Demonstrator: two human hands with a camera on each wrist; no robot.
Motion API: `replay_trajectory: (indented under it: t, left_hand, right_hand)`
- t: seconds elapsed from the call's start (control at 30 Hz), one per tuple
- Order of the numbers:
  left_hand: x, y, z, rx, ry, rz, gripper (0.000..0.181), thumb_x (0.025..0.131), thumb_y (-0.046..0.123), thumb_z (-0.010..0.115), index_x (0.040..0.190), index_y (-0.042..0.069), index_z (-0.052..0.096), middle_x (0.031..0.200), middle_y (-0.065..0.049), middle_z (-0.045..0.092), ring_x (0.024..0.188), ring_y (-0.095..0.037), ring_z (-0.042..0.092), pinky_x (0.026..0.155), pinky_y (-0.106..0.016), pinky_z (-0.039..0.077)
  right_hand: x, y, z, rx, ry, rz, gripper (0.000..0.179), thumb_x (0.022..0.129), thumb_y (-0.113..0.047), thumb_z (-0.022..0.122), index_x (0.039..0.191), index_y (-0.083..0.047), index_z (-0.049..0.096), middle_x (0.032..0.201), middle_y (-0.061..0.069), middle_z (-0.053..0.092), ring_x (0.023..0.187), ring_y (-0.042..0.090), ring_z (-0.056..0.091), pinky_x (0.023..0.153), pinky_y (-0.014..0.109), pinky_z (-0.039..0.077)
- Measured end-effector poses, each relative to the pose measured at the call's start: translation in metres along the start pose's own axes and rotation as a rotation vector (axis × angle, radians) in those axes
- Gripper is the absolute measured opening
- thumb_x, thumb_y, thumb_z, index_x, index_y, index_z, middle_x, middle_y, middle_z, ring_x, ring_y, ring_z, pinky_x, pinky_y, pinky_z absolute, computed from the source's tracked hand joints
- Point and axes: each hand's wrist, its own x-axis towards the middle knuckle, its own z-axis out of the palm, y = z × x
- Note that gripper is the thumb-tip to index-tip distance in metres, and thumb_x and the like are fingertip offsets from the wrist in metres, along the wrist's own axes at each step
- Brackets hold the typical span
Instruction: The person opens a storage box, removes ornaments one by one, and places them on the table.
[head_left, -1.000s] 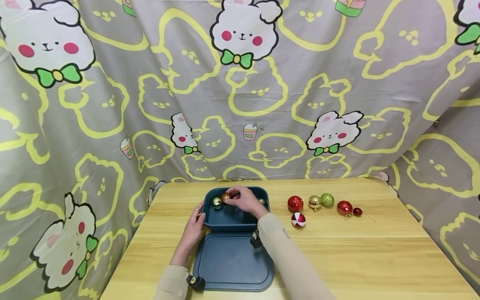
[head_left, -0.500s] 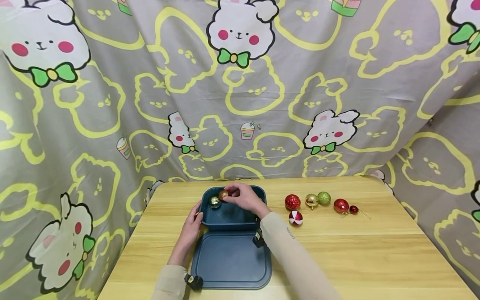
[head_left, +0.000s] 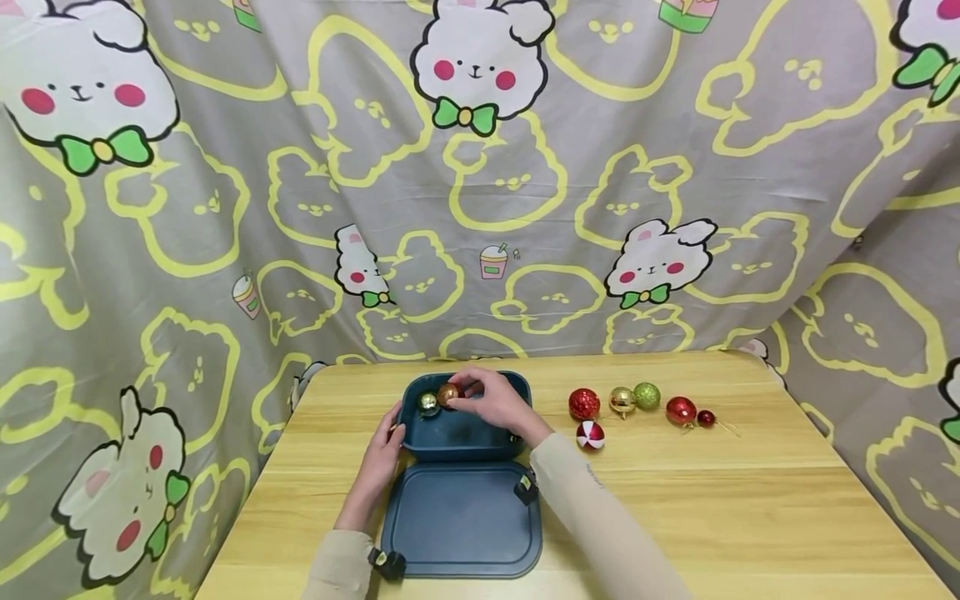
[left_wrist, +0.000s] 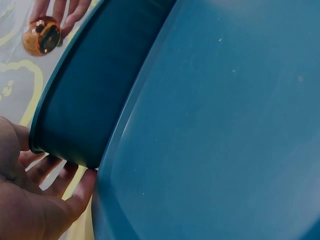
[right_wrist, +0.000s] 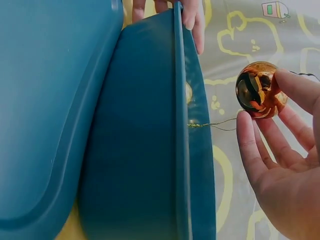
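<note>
My left hand (head_left: pixel 382 454) grips the left end of a dark blue box (head_left: pixel 465 454), some fingers against the outer wall and a digit over the rim. Above the box's left part, my right hand (head_left: pixel 491 398) pinches a shiny copper-coloured bauble (right_wrist: pixel 262 90) between thumb and fingers. In the right wrist view the bauble stands clear of the rim. A gold bauble (head_left: pixel 428 404) lies inside the box at the left, beside the held one in the head view. A thin gold string (right_wrist: pixel 200 125) shows at the box's rim.
The blue lid (head_left: pixel 461 521) lies flat on the wooden table (head_left: pixel 697 508), in front of the box. To the right are a red bauble (head_left: pixel 583 404), a red-and-white one (head_left: pixel 590 435), a gold one (head_left: pixel 622 400), a green one (head_left: pixel 647 396) and red ones (head_left: pixel 681 410). A patterned curtain (head_left: pixel 517 192) hangs behind.
My right forearm has swung slightly to the right while the hand keeps the copper bauble over the box's left part. The left hand keeps its place. The head view has shifted slightly.
</note>
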Motion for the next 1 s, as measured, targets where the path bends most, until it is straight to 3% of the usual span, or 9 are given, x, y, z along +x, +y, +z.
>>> replay_trajectory:
  t: [0.57,1.0]
  left_hand:
    - [-0.003,0.002,0.0,0.009,0.001,0.006,0.052,0.115,0.018,0.035,0.166,0.014,0.024,0.165,-0.026,0.027,0.15,-0.046,0.032,0.12,-0.065,0.03]
    - [-0.002,0.002,0.0,0.011,0.006,0.018,0.052,0.114,0.018,0.036,0.165,0.015,0.026,0.163,-0.026,0.03,0.148,-0.045,0.036,0.119,-0.064,0.033]
  right_hand:
    - [-0.032,-0.002,-0.033,-0.048,0.025,-0.021,0.032,0.095,-0.025,0.078,0.126,-0.02,0.07,0.116,0.0,0.07,0.103,0.018,0.065,0.088,0.036,0.057]
    - [-0.056,0.015,-0.063,-0.081,0.021,-0.008,0.035,0.095,-0.029,0.077,0.128,-0.021,0.069,0.116,0.0,0.069,0.103,0.02,0.064,0.085,0.035,0.057]
